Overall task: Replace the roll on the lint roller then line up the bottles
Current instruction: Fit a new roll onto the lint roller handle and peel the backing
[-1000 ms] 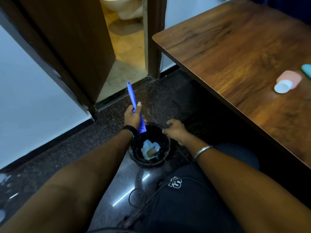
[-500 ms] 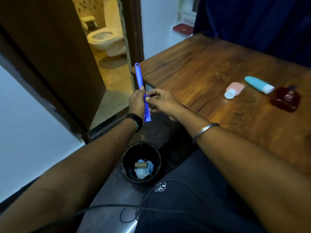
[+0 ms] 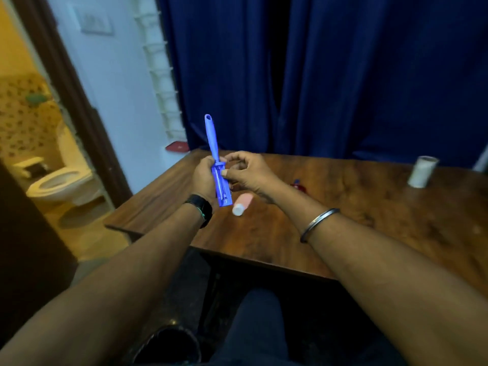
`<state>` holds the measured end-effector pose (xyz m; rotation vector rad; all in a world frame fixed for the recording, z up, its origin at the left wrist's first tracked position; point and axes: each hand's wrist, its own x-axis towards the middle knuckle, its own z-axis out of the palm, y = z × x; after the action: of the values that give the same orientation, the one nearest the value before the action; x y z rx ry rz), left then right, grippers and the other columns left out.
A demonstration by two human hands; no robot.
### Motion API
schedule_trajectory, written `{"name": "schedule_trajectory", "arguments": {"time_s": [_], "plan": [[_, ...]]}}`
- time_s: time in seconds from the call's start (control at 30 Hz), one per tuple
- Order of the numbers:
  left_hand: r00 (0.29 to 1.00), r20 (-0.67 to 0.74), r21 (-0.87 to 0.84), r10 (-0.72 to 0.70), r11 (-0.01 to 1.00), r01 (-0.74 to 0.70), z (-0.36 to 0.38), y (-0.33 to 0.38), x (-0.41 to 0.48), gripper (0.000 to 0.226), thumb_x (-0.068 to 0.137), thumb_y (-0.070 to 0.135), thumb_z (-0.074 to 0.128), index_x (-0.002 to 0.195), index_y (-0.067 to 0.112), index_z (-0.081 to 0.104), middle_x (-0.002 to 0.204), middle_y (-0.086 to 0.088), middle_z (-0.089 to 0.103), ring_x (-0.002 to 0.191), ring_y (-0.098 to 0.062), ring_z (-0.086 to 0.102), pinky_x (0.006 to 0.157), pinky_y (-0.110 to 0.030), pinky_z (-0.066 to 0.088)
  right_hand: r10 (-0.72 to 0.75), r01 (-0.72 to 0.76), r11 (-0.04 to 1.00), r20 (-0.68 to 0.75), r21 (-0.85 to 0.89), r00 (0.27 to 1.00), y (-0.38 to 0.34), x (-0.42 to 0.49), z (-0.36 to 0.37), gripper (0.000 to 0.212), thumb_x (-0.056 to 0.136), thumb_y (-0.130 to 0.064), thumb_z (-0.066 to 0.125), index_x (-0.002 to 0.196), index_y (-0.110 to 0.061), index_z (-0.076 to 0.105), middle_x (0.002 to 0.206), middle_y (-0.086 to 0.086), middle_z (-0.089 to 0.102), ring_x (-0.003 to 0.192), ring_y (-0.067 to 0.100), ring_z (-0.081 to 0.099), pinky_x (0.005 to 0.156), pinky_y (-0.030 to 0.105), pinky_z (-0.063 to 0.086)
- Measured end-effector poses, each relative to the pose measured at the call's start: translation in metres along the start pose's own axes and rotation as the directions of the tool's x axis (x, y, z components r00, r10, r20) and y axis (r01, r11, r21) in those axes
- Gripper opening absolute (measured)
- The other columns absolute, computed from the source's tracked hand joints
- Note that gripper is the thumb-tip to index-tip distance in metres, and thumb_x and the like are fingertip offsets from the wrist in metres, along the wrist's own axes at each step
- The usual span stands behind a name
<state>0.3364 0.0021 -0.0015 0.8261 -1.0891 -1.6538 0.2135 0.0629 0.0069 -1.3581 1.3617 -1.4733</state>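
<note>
Blue curtain (image 3: 330, 75), toilet (image 3: 60, 184), wooden table (image 3: 369, 220)

Bottle (image 3: 242, 205) on table (image 3: 369, 220), roll (image 3: 422, 171) far right, bin (image 3: 169, 347) below.

lint roller frame (image 3: 218, 172): blue moulded plastic, slight sheen, bare core. table (image 3: 369, 220): dark wood grain, semi-gloss finish. pink bottle (image 3: 242, 204) near its left edge: matt plastic, white cap. roll (image 3: 422, 171) by the far right edge: white paper. curtain (image 3: 317, 75): blue cloth. bangle (image 3: 318, 223): polished metal.

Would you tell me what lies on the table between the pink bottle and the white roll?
In the head view, a dark red bottle, partly hidden by the right hand, lies between the pink bottle and white roll; beyond it, bare table.
</note>
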Motion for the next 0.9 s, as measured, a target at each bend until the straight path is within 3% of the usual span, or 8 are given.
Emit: {"name": "schedule_trajectory", "arguments": {"time_s": [0.07, 0.13, 0.2, 0.33, 0.47, 0.67, 0.8, 0.9], "plan": [[0.992, 0.123, -0.012, -0.016, 1.000, 0.018, 0.043, -0.007, -0.003, 0.022, 0.087, 0.031, 0.049, 0.083, 0.013, 0.061, 0.110, -0.030, 0.065, 0.104, -0.041, 0.070, 0.073, -0.040, 0.055, -0.010, 0.009, 1.000, -0.084, -0.017, 0.996, -0.006, -0.010, -0.040, 0.030, 0.091, 0.002, 0.077, 0.120, 0.004, 0.067, 0.083, 0.021, 0.063, 0.062, 0.027, 0.067, 0.065, 0.041, 0.063], [0.975, 0.220, -0.003, -0.017, 1.000, 0.018, 0.083, -0.015, -0.008, 0.022, 0.094, 0.028, 0.046, 0.088, 0.013, 0.060, 0.099, -0.022, 0.067, 0.087, -0.036, 0.070, 0.066, -0.036, 0.056, -0.021, 0.012, 0.998, -0.164, -0.055, 0.986, -0.010, -0.020, -0.079, 0.028, 0.090, 0.002, 0.078, 0.117, 0.001, 0.070, 0.086, 0.022, 0.067, 0.074, 0.032, 0.070, 0.072, 0.047, 0.065], [0.952, 0.302, 0.029, -0.051, 0.999, 0.045, 0.119, -0.027, -0.011, 0.022, 0.099, 0.025, 0.042, 0.090, 0.014, 0.059, 0.094, -0.017, 0.074, 0.078, -0.032, 0.068, 0.066, -0.038, 0.053, -0.007, -0.008, 0.998, -0.245, -0.058, 0.969, -0.009, -0.031, -0.117, 0.025, 0.090, 0.001, 0.078, 0.113, -0.001, 0.072, 0.087, 0.022, 0.068, 0.080, 0.033, 0.071, 0.066, 0.041, 0.065], [0.886, 0.456, 0.084, -0.083, 0.995, 0.050, 0.180, -0.054, -0.011, 0.015, 0.098, 0.024, 0.051, 0.098, 0.014, 0.062, 0.117, -0.032, 0.073, 0.101, -0.042, 0.070, 0.089, -0.060, 0.057, 0.050, -0.064, 0.998, -0.365, -0.025, 0.930, 0.001, -0.049, -0.185, 0.024, 0.091, -0.001, 0.077, 0.114, -0.002, 0.071, 0.096, 0.030, 0.074, 0.083, 0.033, 0.071, 0.065, 0.035, 0.060], [0.858, 0.500, 0.170, -0.114, 0.985, 0.032, 0.231, -0.078, -0.004, 0.010, 0.104, 0.024, 0.058, 0.102, 0.014, 0.059, 0.095, -0.018, 0.068, 0.075, -0.028, 0.070, 0.064, -0.042, 0.063, 0.064, -0.094, 0.995, -0.481, -0.038, 0.874, 0.014, -0.062, -0.244, 0.027, 0.094, -0.003, 0.076, 0.120, 0.002, 0.069, 0.094, 0.030, 0.074, 0.071, 0.026, 0.069, 0.063, 0.032, 0.060], [0.819, 0.557, 0.170, -0.141, 0.984, 0.054, 0.292, -0.117, 0.019, 0.018, 0.102, 0.026, 0.068, 0.109, 0.011, 0.061, 0.100, -0.022, 0.072, 0.088, -0.039, 0.076, 0.077, -0.053, 0.065, -0.069, -0.316, 0.890, -0.782, -0.329, 0.619, 0.057, -0.066, -0.343, 0.021, 0.085, -0.006, 0.071, 0.097, -0.022, 0.073, 0.083, 0.002, 0.073, 0.080, 0.015, 0.067, 0.082, 0.029, 0.055], [0.813, 0.562, 0.160, -0.151, 0.985, 0.073, 0.322, -0.140, 0.033, 0.023, 0.100, 0.025, 0.071, 0.115, 0.010, 0.062, 0.103, -0.022, 0.073, 0.093, -0.040, 0.076, 0.071, -0.046, 0.065, -0.138, -0.405, 0.857, -0.899, -0.319, 0.417, 0.085, -0.067, -0.396, 0.032, 0.082, -0.005, 0.074, 0.112, -0.015, 0.068, 0.116, 0.009, 0.069, 0.109, 0.026, 0.065, 0.097, 0.033, 0.053], [0.806, 0.571, 0.158, -0.156, 0.984, 0.078, 0.340, -0.158, 0.043, 0.025, 0.099, 0.025, 0.072, 0.116, 0.009, 0.062, 0.102, -0.022, 0.072, 0.093, -0.039, 0.076, 0.077, -0.052, 0.066, -0.076, -0.472, 0.846, -0.932, -0.249, 0.355, 0.109, -0.061, -0.424, 0.053, 0.083, -0.014, 0.081, 0.132, -0.016, 0.060, 0.134, 0.012, 0.062, 0.127, 0.030, 0.060, 0.110, 0.039, 0.047]]}}
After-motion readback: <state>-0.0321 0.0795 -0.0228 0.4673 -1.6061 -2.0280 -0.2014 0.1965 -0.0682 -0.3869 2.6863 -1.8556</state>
